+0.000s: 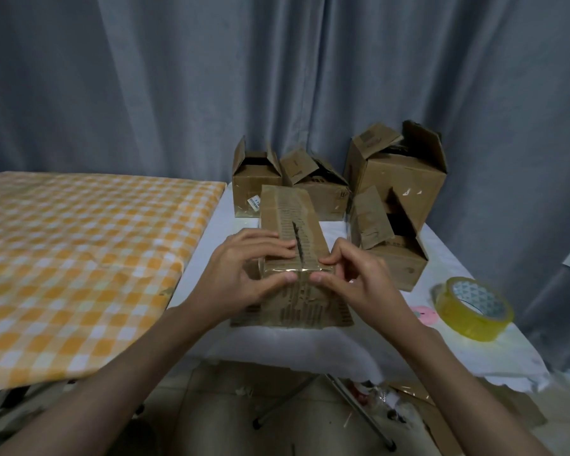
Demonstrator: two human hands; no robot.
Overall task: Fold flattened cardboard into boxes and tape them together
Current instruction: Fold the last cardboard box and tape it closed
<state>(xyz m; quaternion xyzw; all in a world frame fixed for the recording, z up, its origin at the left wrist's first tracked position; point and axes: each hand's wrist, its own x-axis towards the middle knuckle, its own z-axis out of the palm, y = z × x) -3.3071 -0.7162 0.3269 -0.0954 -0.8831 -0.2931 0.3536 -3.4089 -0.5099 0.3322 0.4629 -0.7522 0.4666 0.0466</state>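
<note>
Main risk: the tape strip (292, 269) across the near top edge of the box (292, 245) wrinkles or lifts if the thumbs press unevenly, since the cardboard surface is torn and fuzzy and probably gives poor adhesion. Second risk: the flap seam on top gapes along a dark slit, so the flaps could spring back once pressure comes off. The box could also slide on the cloth under a sideways push.

The box is a long brown carton, closed, lying lengthwise mid-desk (310, 350), paper skin stripped in rows, glossy tape at the near end.

Left hand (244, 274): fingers flat on the top face, thumb on the near face, pressing, not gripping. Right hand (352, 274): fingers curled, tips and thumb pinching at the taped edge.

Tape roll (474, 307) lies to the right, apart from the box. Four open-topped boxes (399, 179) stand behind it.
</note>
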